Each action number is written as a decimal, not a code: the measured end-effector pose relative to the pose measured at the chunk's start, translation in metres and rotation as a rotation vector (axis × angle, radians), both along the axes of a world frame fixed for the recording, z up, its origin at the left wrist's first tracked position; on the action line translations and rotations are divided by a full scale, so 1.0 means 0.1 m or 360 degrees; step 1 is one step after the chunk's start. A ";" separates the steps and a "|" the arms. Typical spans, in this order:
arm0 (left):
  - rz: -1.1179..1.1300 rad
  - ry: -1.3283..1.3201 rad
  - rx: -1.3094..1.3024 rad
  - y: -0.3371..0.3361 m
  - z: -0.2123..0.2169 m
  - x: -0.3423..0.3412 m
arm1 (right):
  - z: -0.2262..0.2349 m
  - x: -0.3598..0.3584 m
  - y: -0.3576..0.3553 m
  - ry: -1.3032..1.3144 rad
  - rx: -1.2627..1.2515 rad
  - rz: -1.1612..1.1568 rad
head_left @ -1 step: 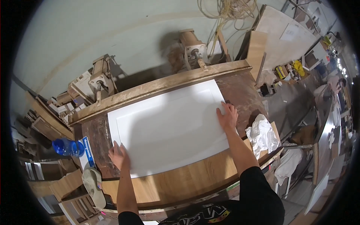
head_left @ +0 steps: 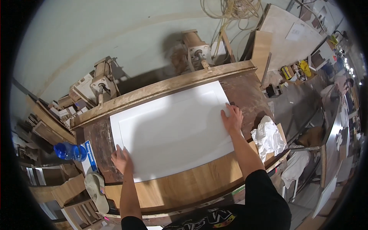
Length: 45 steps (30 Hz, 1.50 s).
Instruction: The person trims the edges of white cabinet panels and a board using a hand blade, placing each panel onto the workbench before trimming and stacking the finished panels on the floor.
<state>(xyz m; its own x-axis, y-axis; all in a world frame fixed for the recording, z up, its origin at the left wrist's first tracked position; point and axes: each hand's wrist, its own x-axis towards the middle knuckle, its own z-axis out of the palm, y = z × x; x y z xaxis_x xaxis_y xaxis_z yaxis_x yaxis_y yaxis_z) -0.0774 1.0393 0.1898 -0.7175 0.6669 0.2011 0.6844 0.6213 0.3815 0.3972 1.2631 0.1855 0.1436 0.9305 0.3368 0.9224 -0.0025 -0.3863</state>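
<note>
Panel (head_left: 172, 134) lies on the brown bench (head_left: 245, 90) just short of the wooden bar (head_left: 161, 91), my left hand (head_left: 122, 161) and right hand (head_left: 233, 120) spread apart at its side edges with bare bench beyond each — gripping or resting, I can't tell — as shadow blurs the rectangular inner border of its smooth white face.

Bench (head_left: 249, 92): worn, flat, reddish-brown top
Middle: white rectangular panel (head_left: 176, 132) with framed face
Near edge: brown wood-grain board (head_left: 191, 177), partly under the panel
Right end: crumpled white sheet (head_left: 267, 136) over flat tan piece (head_left: 283, 133)
</note>
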 end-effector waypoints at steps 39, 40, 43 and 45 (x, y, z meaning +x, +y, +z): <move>0.0118 -0.0742 -0.0167 0.20 -0.15 -1.06 | -0.52 0.51 0.72 0.1318 -0.0562 0.0004; 0.0121 -0.0845 -0.0052 0.20 -0.04 -0.96 | -0.47 0.51 0.67 0.1456 -0.0544 -0.0043; 0.0212 -0.1105 0.0326 -0.21 0.23 -0.99 | 0.12 0.24 0.44 0.1872 -0.0527 -0.0093; 0.0171 -0.1437 0.0649 -0.26 0.62 -0.83 | 0.38 0.53 0.28 0.1969 -0.0447 -0.0112</move>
